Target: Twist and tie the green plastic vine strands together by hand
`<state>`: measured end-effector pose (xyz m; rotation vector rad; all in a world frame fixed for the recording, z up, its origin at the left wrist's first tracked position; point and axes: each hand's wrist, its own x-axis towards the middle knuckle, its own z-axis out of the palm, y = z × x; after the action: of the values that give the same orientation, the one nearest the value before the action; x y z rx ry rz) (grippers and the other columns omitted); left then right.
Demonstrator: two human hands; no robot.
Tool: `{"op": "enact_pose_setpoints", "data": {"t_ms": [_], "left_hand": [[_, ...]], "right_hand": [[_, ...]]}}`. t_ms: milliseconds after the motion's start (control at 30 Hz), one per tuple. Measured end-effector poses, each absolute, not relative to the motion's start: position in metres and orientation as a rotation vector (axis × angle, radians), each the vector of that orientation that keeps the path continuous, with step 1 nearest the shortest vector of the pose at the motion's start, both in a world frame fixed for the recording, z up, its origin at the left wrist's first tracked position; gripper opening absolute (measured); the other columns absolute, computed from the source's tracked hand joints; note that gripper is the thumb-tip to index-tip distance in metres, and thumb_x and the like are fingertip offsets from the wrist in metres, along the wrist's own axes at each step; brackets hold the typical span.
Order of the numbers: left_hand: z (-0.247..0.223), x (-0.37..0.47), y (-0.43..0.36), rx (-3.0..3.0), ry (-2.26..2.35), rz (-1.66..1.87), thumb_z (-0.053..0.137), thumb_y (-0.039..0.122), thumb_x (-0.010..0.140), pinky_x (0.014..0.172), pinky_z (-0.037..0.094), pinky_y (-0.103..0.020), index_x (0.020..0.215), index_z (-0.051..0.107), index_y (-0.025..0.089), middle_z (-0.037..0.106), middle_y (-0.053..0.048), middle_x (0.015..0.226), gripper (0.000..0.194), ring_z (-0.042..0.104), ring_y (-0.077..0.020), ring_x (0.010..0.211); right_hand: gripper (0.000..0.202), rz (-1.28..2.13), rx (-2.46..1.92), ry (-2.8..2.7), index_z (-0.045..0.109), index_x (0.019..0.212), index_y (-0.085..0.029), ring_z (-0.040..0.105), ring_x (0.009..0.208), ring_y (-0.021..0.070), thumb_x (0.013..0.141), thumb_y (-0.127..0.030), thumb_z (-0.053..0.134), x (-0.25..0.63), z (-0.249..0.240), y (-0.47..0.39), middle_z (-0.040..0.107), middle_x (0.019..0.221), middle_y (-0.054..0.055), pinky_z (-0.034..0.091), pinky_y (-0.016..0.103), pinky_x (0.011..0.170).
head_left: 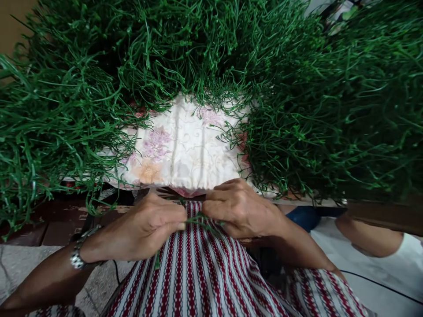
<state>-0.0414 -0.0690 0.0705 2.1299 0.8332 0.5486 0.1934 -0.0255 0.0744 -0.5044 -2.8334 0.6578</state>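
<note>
Thin green plastic stems [200, 219] run between my two hands, just beyond the table's near edge and above my striped clothing. My left hand [145, 226], with a watch on its wrist, is closed on the stems, and a green end hangs below it. Closed fingers of my right hand [243, 209] pinch the same stems from the other side. The fingertips are a short gap apart. Large heaps of green artificial grass [59, 127] lie on the floral cloth [190, 149] to the left, at the back and to the right.
Another person's arm [370, 235] and white clothing show at the lower right, beyond the table's near edge. A dark cable [380, 284] crosses there. Brown wood [62, 226] lies at the left under the overhanging grass.
</note>
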Motion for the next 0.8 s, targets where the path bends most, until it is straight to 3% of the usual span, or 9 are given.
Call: {"op": "enact_pose_setpoints", "data": {"t_ms": [133,333,600,800], "left_hand": [[0.071,-0.043,-0.065,2.014,0.943,0.506,0.045,0.015,0.085,0.051,0.031,-0.023,0.063,0.056,0.017,0.055,0.002,0.058,0.024,0.045,-0.0079,0.051],[0.063,-0.04,-0.051,1.562,1.12,0.551,0.049,0.03,0.084,0.048,0.033,-0.019,0.067,0.058,0.015,0.051,0.002,0.057,0.025,0.043,-0.0083,0.053],[0.064,-0.047,-0.055,1.697,1.102,0.558,0.049,0.023,0.085,0.053,0.042,-0.02,0.082,0.069,0.019,0.067,-0.001,0.068,0.02,0.058,-0.0111,0.058],[0.067,-0.051,-0.07,1.943,1.001,0.586,0.053,0.016,0.08,0.052,0.043,-0.022,0.076,0.07,0.021,0.066,-0.001,0.061,0.018,0.057,-0.0121,0.054]], "right_hand": [[0.014,0.675,-0.64,-2.708,0.05,0.076,-0.018,0.042,0.055,0.0102,0.077,-0.011,0.038,0.197,0.071,-0.018,0.05,0.063,0.0,0.027,0.025,0.053],[0.02,0.789,-0.779,-2.578,0.045,0.071,-0.017,0.043,0.058,0.0097,0.089,-0.022,0.039,0.192,0.058,-0.009,0.045,0.062,-0.001,0.029,0.022,0.055],[0.031,0.907,-0.652,-2.608,0.039,0.067,-0.019,0.035,0.051,0.0083,0.095,-0.031,0.03,0.197,0.056,-0.02,0.036,0.057,-0.004,0.024,0.022,0.051],[0.032,0.958,-0.545,-2.683,0.039,0.064,-0.019,0.039,0.052,0.009,0.093,-0.029,0.033,0.207,0.062,-0.035,0.039,0.056,-0.003,0.027,0.023,0.052]]}}
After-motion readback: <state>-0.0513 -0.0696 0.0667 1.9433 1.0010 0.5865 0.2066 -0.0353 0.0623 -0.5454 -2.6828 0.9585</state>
